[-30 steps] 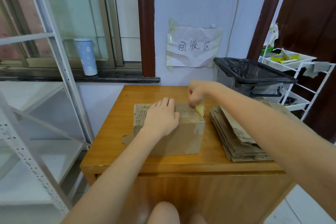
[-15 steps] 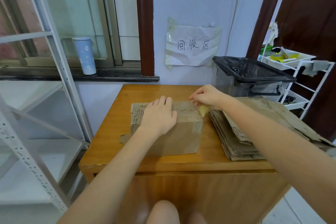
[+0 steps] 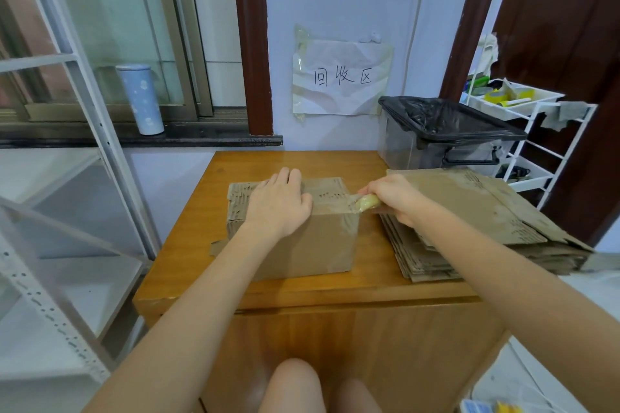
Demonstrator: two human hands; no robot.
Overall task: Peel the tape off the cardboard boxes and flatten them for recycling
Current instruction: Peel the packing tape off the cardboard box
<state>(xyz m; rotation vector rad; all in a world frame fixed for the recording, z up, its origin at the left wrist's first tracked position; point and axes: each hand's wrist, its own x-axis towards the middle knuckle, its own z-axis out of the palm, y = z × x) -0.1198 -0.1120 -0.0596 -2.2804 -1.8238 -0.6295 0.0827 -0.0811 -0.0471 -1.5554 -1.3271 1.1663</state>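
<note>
The right hand pinches a crumpled, yellowish wad of peeled tape between thumb and fingertips, just off the right top edge of the cardboard box. A clear strip still runs from that wad onto the box top, so the tape's long axis lies left to right across the lid, toward the left hand. That hand lies flat with straight fingers pressing the box down, sitting on the very line the strip follows; my guess is it will have to shift before the peel can run further left. The box stands mid-way on the wooden table, still upright and unflattened. Just beside it on the right lies a stack of flattened cardboard. Behind that sits a clear bin lined with a black bag; what is inside cannot be made out.
</note>
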